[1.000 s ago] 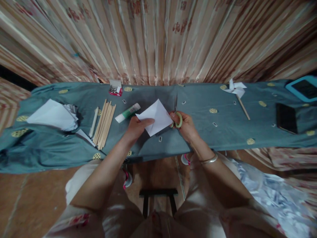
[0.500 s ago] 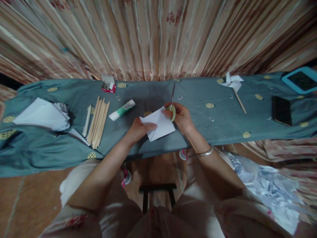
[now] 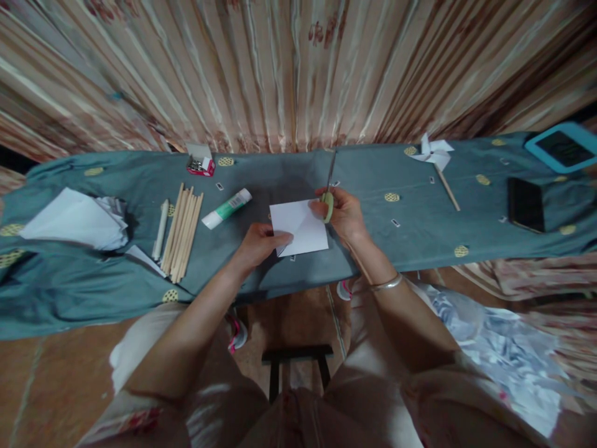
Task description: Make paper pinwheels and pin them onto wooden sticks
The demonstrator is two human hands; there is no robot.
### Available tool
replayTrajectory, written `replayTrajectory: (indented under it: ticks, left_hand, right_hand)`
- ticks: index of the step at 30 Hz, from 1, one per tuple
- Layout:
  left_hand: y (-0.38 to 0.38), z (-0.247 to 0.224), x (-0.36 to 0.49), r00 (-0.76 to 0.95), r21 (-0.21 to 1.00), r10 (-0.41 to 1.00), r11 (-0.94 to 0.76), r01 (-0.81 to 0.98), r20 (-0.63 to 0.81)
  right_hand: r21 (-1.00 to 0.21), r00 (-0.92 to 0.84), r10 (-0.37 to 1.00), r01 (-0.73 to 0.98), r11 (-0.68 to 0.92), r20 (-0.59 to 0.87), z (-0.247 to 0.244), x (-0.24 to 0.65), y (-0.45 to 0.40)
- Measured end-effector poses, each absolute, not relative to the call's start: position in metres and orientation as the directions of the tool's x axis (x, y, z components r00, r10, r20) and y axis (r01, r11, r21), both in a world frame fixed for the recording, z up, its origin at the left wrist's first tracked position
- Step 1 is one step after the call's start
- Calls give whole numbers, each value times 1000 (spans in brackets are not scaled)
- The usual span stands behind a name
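Observation:
A square white paper is held up between both hands over the cloth-covered table. My left hand pinches its lower left part, thumb on top. My right hand grips its upper right edge and also holds scissors with pale green handles, their blades pointing away toward the curtain. Left of the paper lies a green and white glue stick.
Farther left are wooden sticks, a white tube, a paper stack and a red box of small metal pieces. Rightward lie a paper pinwheel, a black phone and a blue-framed tablet.
The paper's lower left part has opened out, so the sheet now looks square and flatter. The scissors have tilted slightly to the right in my right hand.

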State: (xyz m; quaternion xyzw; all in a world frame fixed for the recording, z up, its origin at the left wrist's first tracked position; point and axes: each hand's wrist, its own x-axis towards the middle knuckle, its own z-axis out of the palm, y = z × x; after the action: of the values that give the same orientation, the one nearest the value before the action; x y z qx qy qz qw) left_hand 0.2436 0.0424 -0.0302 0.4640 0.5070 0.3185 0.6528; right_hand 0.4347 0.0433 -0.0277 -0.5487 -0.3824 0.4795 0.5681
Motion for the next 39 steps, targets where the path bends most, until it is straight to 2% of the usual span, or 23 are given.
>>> replayTrajectory:
  ticks: [11, 18, 29, 34, 37, 39]
  left_hand:
    - [47, -26, 236, 308, 957, 910, 237, 165, -278]
    - [49, -17, 234, 237, 959, 937, 213, 188, -255]
    - [52, -17, 233, 111, 973, 968, 228, -26, -224]
    - [55, -17, 227, 70, 976, 977, 206, -74, -201]
    - [55, -17, 226, 32, 959, 975, 222, -175, -220]
    - [51, -19, 230, 72, 938, 969, 248, -241, -237]
  right_hand:
    - [-992, 356, 932, -126, -28, -71, -24, 442, 50]
    - [-991, 410, 909, -133, -16, -70, -21, 443, 52]
    - [-991, 446, 893, -135, -9, -69, -20, 444, 56]
    - [-983, 492, 866, -183, 3, -89, -18, 444, 60]
    - [-972, 530, 841, -234, 23, -108, -16, 444, 62]
    - [-961, 543, 830, -276, 31, -129, -14, 442, 63]
